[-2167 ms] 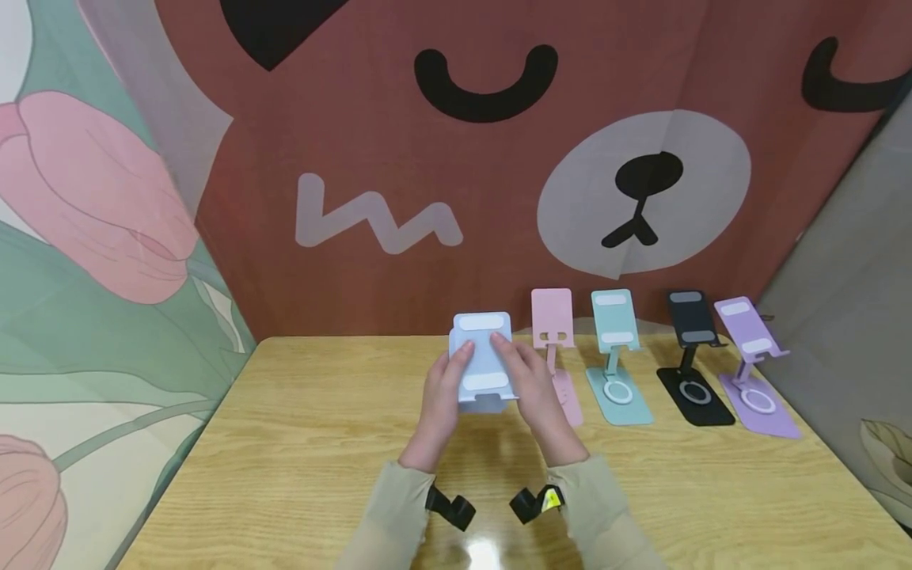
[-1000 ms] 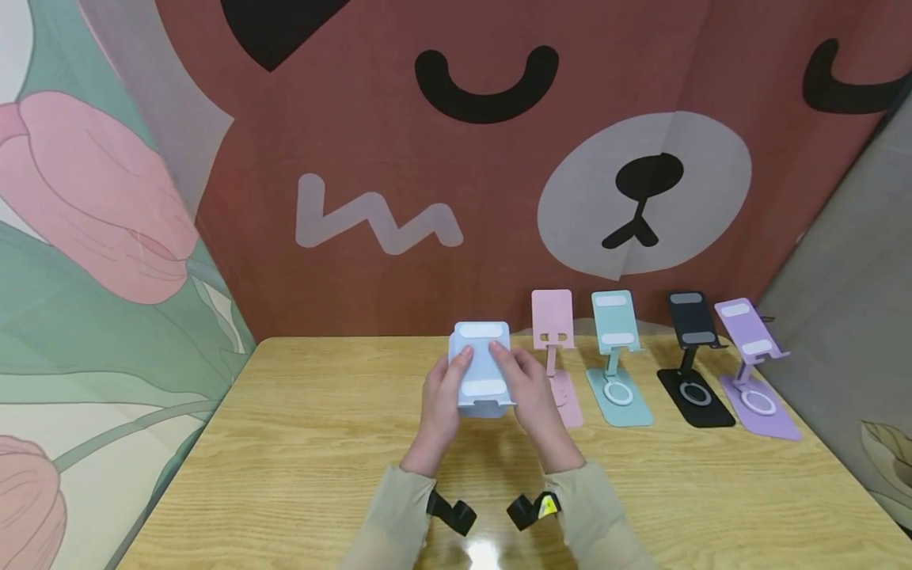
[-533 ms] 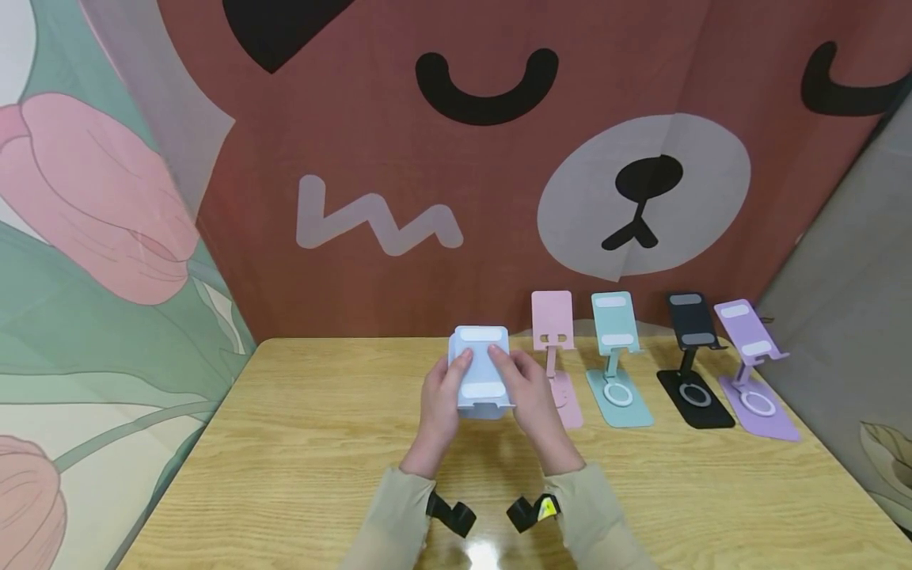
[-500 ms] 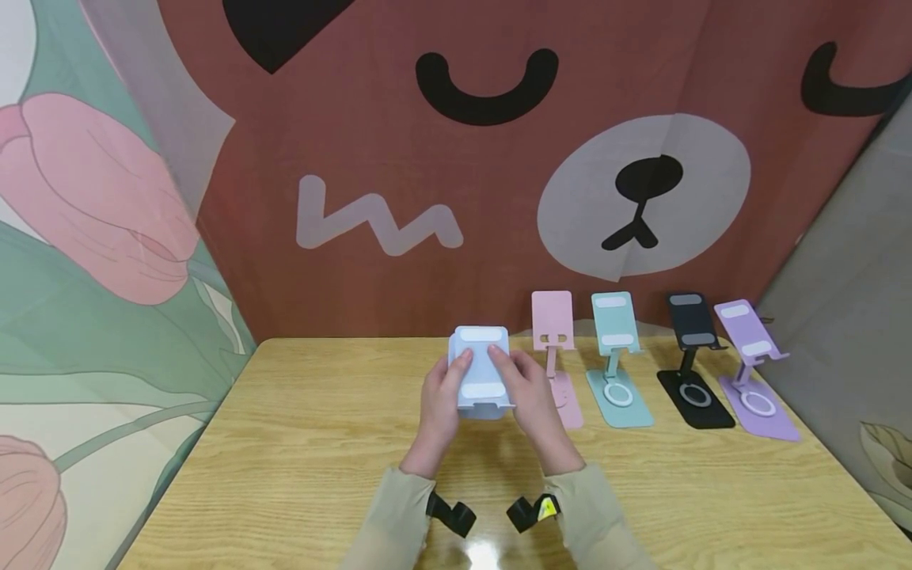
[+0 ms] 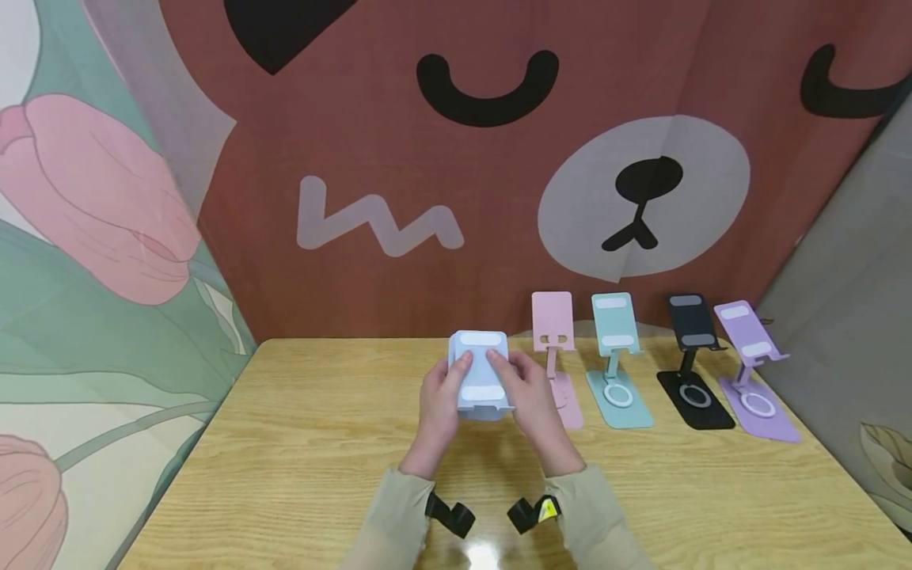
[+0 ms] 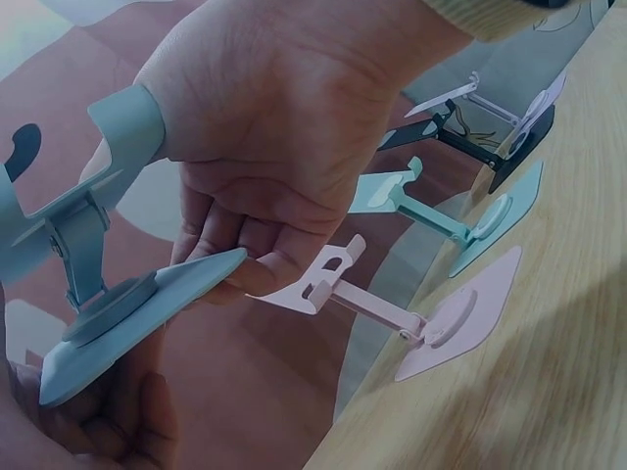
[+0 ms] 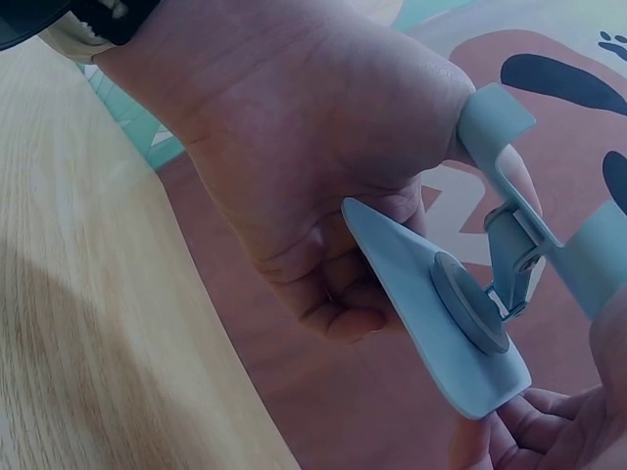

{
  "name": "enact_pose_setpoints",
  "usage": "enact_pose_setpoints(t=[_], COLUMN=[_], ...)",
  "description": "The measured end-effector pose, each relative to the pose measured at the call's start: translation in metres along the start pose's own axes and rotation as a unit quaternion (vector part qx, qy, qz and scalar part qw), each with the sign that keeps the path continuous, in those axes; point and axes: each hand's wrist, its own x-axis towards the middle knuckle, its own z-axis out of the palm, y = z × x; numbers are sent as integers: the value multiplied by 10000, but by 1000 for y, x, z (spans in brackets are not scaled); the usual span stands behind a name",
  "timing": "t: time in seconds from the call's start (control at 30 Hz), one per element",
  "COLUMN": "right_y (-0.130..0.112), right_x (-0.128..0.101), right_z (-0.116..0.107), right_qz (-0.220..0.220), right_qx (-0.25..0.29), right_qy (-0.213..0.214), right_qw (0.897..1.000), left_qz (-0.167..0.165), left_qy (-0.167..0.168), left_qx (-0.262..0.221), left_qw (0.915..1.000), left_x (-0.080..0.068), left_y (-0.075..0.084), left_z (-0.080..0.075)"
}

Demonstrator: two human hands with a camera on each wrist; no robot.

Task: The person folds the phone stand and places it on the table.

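From the head camera, the left hand and right hand both grip the light blue phone stand, lifted off the wooden table near its middle, just left of the row: pink stand, teal stand, black stand, purple stand. Thumbs press the front plate.

At the left wrist, fingers curl round the base of the stand; the hinge arm sits between base and plate.

At the right wrist, that hand's fingers wrap the base edge.

To fold or set the angle well, I would brace the base, push the plate evenly with both thumbs, and keep fingertips out of the hinge.
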Motion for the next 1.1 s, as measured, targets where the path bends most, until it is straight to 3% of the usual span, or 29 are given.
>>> enact_pose_setpoints(t=[0.77,1.1], right_y=[3,6], right_x=[1,2], right_z=[0,0], right_qz=[2,96], right_qx=[-75,-192], right_qy=[39,77], right_qw=[10000,9997], left_qz=[145,181], left_qy=[-85,-135], left_qx=[-68,135], left_qw=[9998,9997], left_x=[-1,0], left_y=[-1,-4], left_z=[0,-1])
